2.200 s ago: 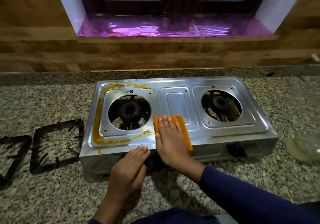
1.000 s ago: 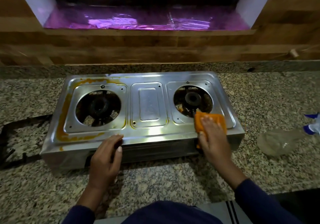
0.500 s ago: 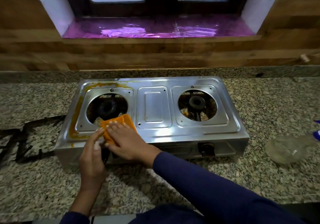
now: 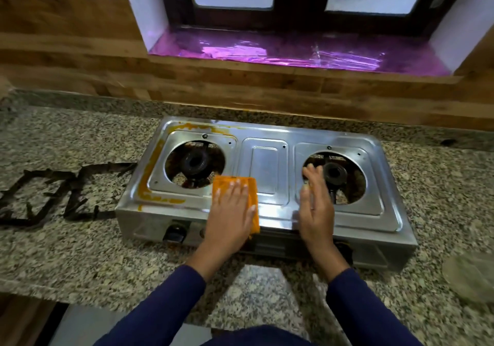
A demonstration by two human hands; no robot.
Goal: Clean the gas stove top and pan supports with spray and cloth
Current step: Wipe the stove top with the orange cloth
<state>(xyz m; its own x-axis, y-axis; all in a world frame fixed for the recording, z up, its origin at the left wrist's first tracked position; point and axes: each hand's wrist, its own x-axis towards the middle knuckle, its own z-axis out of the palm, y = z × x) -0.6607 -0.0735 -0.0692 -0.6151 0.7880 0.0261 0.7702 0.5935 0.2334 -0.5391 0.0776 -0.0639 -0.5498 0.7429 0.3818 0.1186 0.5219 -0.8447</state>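
Orange cloth is pressed flat on the stove top under the left grip, fingers straight, nothing clutched. Right grip is spread open just right of it, empty, a bit blurry. Pan supports are laid on the bench, well left of both grips.

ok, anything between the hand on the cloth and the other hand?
Head view: only bare stove top lies between the left hand, flat on the orange cloth, and the right hand.
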